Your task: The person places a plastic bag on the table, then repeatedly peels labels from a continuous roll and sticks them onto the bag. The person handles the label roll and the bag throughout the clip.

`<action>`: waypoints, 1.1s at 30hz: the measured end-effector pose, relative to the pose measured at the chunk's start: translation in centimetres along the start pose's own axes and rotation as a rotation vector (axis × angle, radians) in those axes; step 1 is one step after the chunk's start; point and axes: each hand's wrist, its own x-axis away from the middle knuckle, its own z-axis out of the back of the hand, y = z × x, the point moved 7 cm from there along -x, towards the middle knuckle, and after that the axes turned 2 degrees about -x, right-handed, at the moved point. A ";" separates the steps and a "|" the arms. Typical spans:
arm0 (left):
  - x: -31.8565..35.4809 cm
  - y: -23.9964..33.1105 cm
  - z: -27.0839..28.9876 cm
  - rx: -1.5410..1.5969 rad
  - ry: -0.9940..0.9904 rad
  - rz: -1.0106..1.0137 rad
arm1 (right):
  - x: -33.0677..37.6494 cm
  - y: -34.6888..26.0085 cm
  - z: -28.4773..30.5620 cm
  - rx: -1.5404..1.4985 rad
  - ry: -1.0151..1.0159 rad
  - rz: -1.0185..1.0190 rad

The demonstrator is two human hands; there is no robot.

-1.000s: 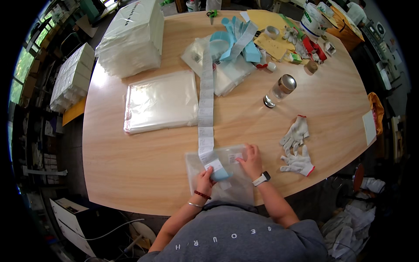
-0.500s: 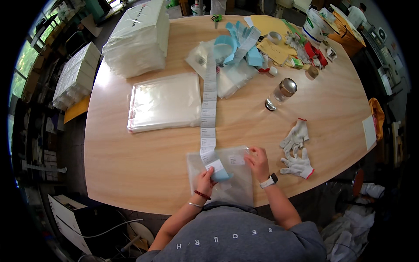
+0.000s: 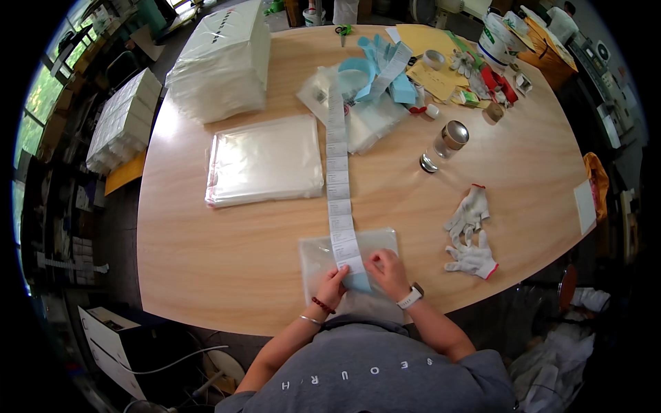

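Long, narrow white paper label strip with light-blue backing (image 3: 338,172), running from the far centre of the pale wood-grain table (image 3: 227,268) to its near side, where its end lies over a flat, clear plastic bag (image 3: 316,256). The strip should prove light, limp and easily creased; its side margins seem the best hold. The bag is probably thin, soft and slippery, best taken by an edge. Left hand (image 3: 332,289): closed on the strip's near end, thumb uppermost, forearm slanting in from the near left. Right hand (image 3: 390,277): just right of that end, above the bag, fingers curled, thumb and forefinger nearly meeting; whether they grip anything cannot be told.
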 end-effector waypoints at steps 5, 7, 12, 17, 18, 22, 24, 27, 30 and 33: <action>0.0 0.6 -0.4 -0.018 -0.058 -0.037 | 0.0 1.1 -3.2 -0.311 -0.220 -0.115; -0.3 0.7 0.0 -0.005 -0.037 0.020 | 0.3 0.1 -2.9 -0.180 -0.265 0.087; -0.1 0.5 -0.2 -0.052 0.035 0.003 | 1.4 -0.1 -1.8 -0.005 -0.191 0.207; -0.1 0.5 -0.1 -0.030 0.091 0.020 | 3.1 -0.9 -1.9 0.016 -0.061 0.248; -0.2 0.4 -0.1 -0.003 0.093 0.011 | 3.1 -1.6 -1.5 0.020 -0.035 0.257; -1.5 -0.2 2.5 0.034 0.160 -0.021 | 3.5 -4.9 0.7 -0.113 -0.112 0.426; -1.7 -0.6 3.4 0.052 0.163 -0.037 | 2.6 -1.4 1.5 -0.190 -0.046 0.143; 0.0 1.4 -0.1 0.089 0.092 -0.034 | 1.1 4.9 2.0 -0.348 0.117 -0.244; -0.1 1.2 0.5 0.072 0.093 -0.022 | 0.0 7.8 1.8 -0.369 0.137 -0.366; -0.3 1.1 0.6 0.084 0.101 -0.047 | -0.9 8.2 1.4 -0.344 0.081 -0.406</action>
